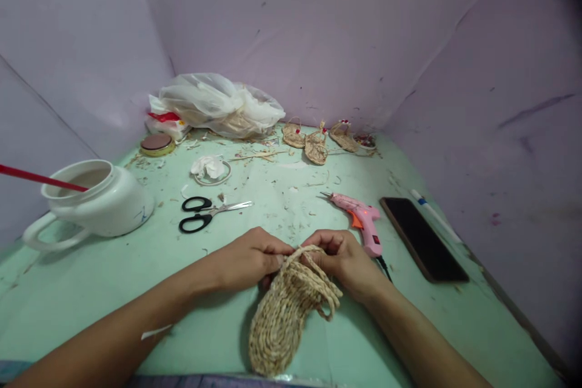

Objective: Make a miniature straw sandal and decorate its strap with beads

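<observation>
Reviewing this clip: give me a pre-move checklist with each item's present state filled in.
1. Left hand on the woven piece: ok, gripping its upper end.
2. Right hand on the piece: ok, at the braided strands near that end.
3. Strands firmly fixed: cannot tell, the hands partly cover that spot.
4. Glue gun clear of both hands: ok, it lies just beyond the right hand, nozzle pointing left.
5. Scissors clear of both hands: ok, they lie beyond the left hand.
6. Table free of scraps: not ok, bits are scattered across it.
</observation>
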